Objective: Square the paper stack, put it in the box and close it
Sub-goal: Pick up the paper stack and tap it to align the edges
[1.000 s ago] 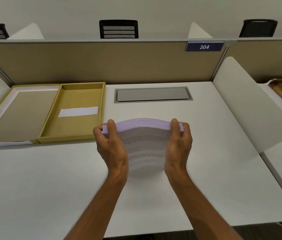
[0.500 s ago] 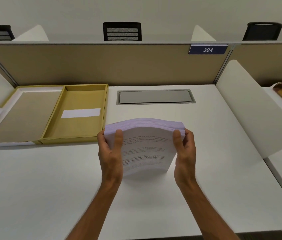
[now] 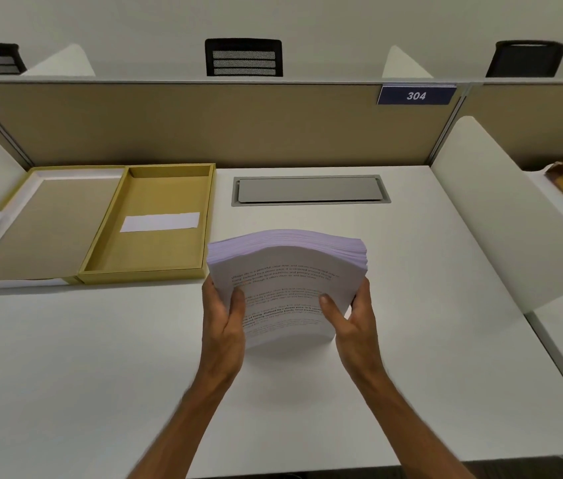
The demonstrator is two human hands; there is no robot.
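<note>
a white desk (image 3: 411, 305) backed by a tan partition (image 3: 204, 126), black chairs (image 3: 243, 57) beyond, plain pale wall (image 3: 307, 19).

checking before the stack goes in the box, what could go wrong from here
1. The paper stack stands on edge, bowed, its top edges fanned unevenly; sheets could slip out of line when it is lifted.
2. The left hand and right hand grip only the lower sides, so the upper part could flop over.
3. A white slip lies in the open box; the stack may trap or crease it.
</note>
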